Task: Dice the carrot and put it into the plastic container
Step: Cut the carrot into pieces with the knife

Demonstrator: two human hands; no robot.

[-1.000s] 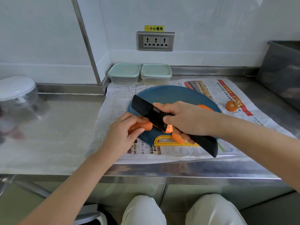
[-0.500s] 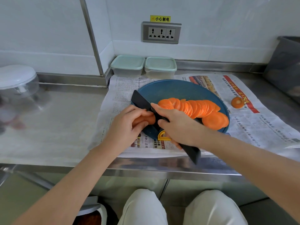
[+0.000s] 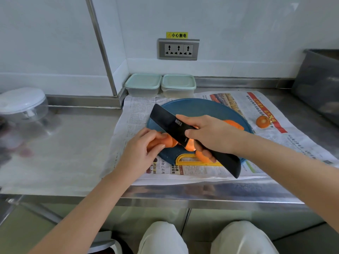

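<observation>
Our newspaper stops just short of the steel counter's near edge. At the near-left rim of the round blue board, our left hand pinches the carrot stub. Our right hand grips the black knife, its blade slanting over the stub. A wide stretch of steel runs left. Two lidded plastic containers sit far, against the wall.

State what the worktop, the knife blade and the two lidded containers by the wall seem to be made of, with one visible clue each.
Worktop: probably brushed stainless steel; grey with blurred reflections. Knife blade: matt black, coated metal or ceramic; the look leaves it open. Left container and right container: plastic; cloudy translucent walls, pale green lids.
</observation>
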